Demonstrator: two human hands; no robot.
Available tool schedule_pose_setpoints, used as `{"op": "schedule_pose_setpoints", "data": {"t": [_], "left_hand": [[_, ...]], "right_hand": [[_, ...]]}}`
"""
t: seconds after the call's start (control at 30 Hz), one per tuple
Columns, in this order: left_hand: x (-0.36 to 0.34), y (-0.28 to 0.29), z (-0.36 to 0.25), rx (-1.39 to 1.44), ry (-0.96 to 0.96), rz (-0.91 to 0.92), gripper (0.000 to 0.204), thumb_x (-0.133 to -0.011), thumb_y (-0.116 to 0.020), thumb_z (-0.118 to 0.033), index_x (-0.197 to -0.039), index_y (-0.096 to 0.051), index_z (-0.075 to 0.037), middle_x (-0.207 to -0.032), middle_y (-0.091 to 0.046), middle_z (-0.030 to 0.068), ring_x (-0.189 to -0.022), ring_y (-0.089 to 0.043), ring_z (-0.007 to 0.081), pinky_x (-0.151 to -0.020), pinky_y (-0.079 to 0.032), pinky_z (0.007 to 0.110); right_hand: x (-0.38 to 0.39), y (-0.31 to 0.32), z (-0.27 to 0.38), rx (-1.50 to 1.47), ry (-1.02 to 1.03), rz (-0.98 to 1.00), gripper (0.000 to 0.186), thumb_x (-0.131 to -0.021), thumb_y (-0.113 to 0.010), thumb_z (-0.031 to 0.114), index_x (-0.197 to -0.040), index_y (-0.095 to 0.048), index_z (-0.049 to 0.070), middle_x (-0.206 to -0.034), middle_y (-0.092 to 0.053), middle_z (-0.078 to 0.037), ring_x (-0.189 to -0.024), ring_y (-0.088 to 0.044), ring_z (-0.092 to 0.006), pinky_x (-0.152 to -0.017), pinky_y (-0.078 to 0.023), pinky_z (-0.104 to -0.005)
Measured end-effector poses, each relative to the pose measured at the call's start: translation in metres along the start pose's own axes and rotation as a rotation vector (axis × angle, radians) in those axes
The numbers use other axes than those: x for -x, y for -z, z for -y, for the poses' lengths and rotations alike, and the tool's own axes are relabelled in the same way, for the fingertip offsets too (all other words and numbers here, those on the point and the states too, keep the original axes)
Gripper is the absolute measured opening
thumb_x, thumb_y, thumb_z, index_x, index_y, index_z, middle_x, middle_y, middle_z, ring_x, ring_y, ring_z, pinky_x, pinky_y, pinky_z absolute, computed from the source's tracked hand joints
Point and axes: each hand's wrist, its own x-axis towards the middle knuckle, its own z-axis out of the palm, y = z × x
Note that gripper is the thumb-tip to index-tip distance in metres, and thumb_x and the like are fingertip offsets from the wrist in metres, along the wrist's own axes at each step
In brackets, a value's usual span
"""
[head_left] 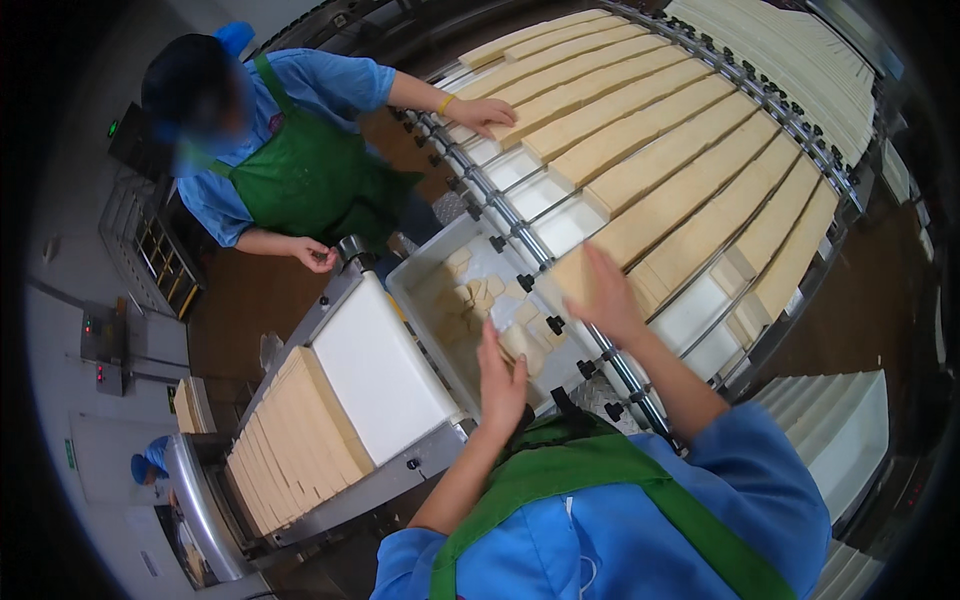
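Dough strips point(670, 150); white conveyor point(570, 222) beneath

Taking the crate point(493, 256) as the clock's centre, dough pieces point(485, 292) are contained inside it. The left hand point(500, 385) is held over the crate's near edge, at six o'clock. The right hand point(607, 300) is placed at three o'clock, by the near end of one strip. A wide conveyor is found at two o'clock, where dough strips point(660, 148) are laid side by side. At eight o'clock a narrow conveyor belt point(375, 350) is seen, with cut dough point(300, 440) laid on its far-left part. A co-worker point(310, 165) is positioned at ten o'clock, a rack point(150, 240) at nine, trays point(840, 425) at four.
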Motion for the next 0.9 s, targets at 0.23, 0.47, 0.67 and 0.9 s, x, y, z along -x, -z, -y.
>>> {"op": "schedule_pose_setpoints", "data": {"t": [0.23,0.47,0.67,0.9], "left_hand": [[0.051,0.027,0.065,0.149,0.259,-0.038,0.073,-0.086,-0.059,-0.01,-0.145,-0.016,-0.006,-0.133,-0.035,0.0219,-0.111,-0.049,0.0295,-0.092,-0.042,0.039],[0.122,0.045,0.124,0.359,0.504,-0.182,0.07,-0.088,-0.058,-0.009,-0.144,-0.017,-0.004,-0.129,-0.037,0.0212,-0.103,-0.054,0.0236,-0.079,-0.049,0.031],[0.111,0.047,0.137,0.592,0.504,-0.157,0.05,-0.093,-0.051,-0.008,-0.139,-0.031,-0.006,-0.109,-0.059,0.0124,-0.091,-0.061,0.0161,-0.083,-0.05,0.028],[0.169,0.058,0.201,0.491,0.669,-0.757,0.028,-0.088,-0.055,-0.008,-0.115,-0.057,-0.004,-0.08,-0.059,0.004,-0.068,-0.053,0.0093,-0.065,-0.045,0.023]], "right_hand": [[-0.103,-0.034,-0.112,0.364,-0.197,0.07,0.087,-0.068,-0.074,0.031,-0.135,-0.031,-0.005,-0.137,-0.036,-0.025,-0.13,-0.032,-0.0385,-0.106,-0.027,-0.0504],[-0.129,-0.097,-0.144,0.722,-0.374,0.13,0.088,-0.072,-0.071,0.04,-0.137,-0.029,-0.003,-0.148,-0.018,-0.025,-0.138,-0.014,-0.0394,-0.102,-0.017,-0.0672],[-0.127,-0.063,-0.194,0.906,-0.273,0.18,0.083,-0.074,-0.07,0.04,-0.135,-0.034,-0.002,-0.14,-0.035,-0.025,-0.132,-0.028,-0.0389,-0.108,-0.023,-0.0499],[-0.016,-0.111,-0.1,0.349,0.422,0.243,0.066,-0.076,-0.068,0.009,-0.133,-0.037,-0.002,-0.145,-0.026,-0.024,-0.134,-0.024,-0.0411,-0.11,-0.024,-0.0465]]}}
